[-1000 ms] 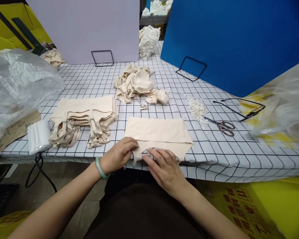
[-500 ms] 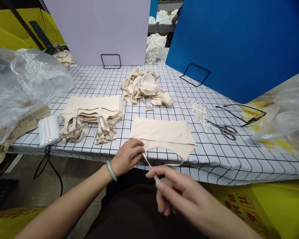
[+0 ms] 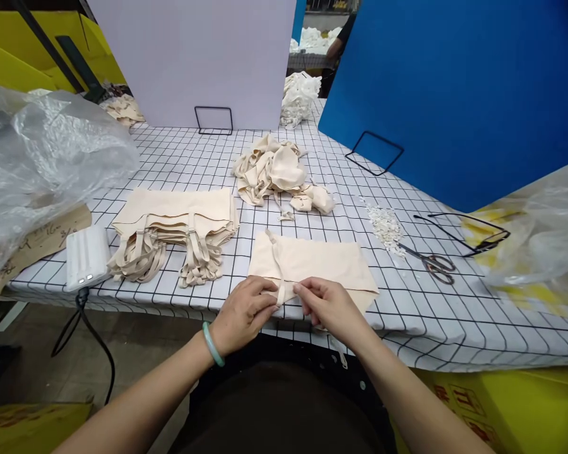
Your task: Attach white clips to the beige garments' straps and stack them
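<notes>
A flat beige garment (image 3: 319, 263) lies near the front edge of the checked table (image 3: 194, 157). One thin strap (image 3: 277, 261) of the garment runs up across its left part. My left hand (image 3: 246, 310), with a green bangle on the wrist, pinches the strap's lower end at the garment's near edge. My right hand (image 3: 329, 302) is closed on the same edge just to the right, fingertips almost touching the left hand's.
A stack of folded beige garments (image 3: 175, 230) lies to the left, a loose heap (image 3: 279, 173) behind. Scissors (image 3: 430, 261) and white scraps (image 3: 385, 224) sit to the right. A white power bank (image 3: 86, 255) is at the left edge. Plastic bags flank both sides; white and blue boards stand behind.
My right hand drew the strap out toward me, then came back to the garment's edge. The strap now lies up over the garment. My left hand stayed at the edge.
</notes>
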`<state>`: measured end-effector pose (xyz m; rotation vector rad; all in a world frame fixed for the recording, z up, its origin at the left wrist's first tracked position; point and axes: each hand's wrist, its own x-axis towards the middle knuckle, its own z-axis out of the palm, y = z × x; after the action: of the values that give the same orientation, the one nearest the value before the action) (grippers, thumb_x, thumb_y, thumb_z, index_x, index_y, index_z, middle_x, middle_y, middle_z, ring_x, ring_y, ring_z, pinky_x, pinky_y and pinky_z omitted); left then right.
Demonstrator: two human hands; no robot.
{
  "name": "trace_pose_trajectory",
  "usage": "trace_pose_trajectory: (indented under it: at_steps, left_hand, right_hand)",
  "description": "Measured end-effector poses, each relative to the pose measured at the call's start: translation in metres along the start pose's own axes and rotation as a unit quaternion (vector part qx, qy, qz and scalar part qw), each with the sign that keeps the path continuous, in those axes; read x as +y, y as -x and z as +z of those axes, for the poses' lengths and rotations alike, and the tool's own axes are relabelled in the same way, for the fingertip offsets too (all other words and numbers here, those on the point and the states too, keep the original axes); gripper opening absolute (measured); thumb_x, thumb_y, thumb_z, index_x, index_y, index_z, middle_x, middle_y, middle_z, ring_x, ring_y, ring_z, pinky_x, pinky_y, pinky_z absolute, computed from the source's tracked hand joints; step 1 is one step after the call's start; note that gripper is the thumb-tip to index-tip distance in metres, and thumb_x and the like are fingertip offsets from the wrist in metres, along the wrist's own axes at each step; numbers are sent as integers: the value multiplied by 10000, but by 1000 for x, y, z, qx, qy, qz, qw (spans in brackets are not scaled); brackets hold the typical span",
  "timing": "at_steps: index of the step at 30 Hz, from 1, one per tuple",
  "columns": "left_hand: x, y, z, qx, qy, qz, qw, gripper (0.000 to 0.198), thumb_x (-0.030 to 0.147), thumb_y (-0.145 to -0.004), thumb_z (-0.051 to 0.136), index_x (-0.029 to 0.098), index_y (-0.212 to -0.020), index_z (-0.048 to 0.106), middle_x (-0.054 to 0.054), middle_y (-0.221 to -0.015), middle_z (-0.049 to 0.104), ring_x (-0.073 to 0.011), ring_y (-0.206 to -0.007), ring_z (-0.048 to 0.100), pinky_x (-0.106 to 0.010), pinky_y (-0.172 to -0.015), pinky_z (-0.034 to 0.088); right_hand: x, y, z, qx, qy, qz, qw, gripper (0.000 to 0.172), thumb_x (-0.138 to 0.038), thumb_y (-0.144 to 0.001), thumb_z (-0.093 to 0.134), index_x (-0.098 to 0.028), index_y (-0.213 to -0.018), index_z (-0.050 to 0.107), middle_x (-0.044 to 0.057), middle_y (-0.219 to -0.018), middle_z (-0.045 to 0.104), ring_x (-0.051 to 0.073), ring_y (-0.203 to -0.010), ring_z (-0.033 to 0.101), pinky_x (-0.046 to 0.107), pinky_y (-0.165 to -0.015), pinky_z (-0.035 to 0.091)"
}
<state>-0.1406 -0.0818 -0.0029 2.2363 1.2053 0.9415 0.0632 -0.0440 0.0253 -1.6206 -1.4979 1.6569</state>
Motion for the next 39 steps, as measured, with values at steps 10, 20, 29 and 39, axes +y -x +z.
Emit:
trace_pose_trajectory:
  at_steps: [10,20,29,39]
  left_hand:
    - [-1,1,2,17,1,1,1000,112,163,-944,544,187,-912,649,-81,-1175,646,-218,-1099,558,-400,-949,482]
    - [-2,3,2,26,-8,-8,1000,127,171,-944,539,190,-895,654,-90,-1162,649,-225,-1091,566,-412,-936,506]
    - [6,-1,-5,54,96,-49,993,139,202,-950,542,197,-1018,664,-115,-1182,648,-249,-1161,555,-452,-999,478]
    - [23,-37,-51,-25,463,-262,847,230,366,-872,661,142,-857,606,-11,-722,604,-133,-704,596,-254,-645,507]
  right_hand:
    - [-34,-19,11,-79,-171,58,980,420,-543,-669,784,-174,-691,584,-95,-510,366,46,-458,231,204,-426,164]
    - [-72,-57,-22,-49,-289,14,956,200,-343,-774,776,-160,-790,697,16,-747,624,125,-711,587,269,-713,520]
    - [-77,-43,-21,-8,-282,-45,958,253,-393,-825,727,-177,-948,680,-47,-601,567,74,-490,500,191,-485,465]
    - [-40,31,33,-123,-168,-4,978,392,-573,-880,586,-186,-927,625,-22,-624,599,98,-489,515,224,-488,450]
